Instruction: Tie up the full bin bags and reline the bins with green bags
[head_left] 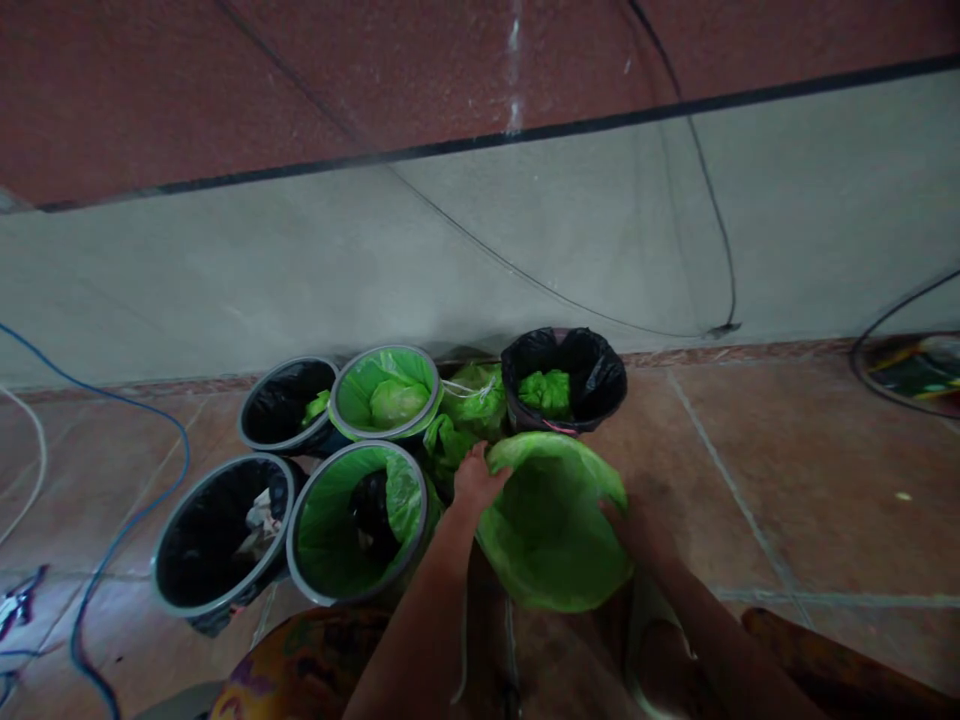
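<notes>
A trash bin with a light green bag liner stands between my two hands, its mouth facing up towards me. My left hand grips the left rim, fingers over the folded edge of the liner. On the right rim my right hand is closed, its thumb inside the liner and its other fingers hidden behind the side; it is a little blurred. Crumpled green bags lie just left of this bin. Behind it stands a black-lined bin with a green bundle inside.
To the left are two green-lined bins with grey rims and two black-lined bins. A blue cable runs across the tiled floor. Behind is a wall with a hanging black cable.
</notes>
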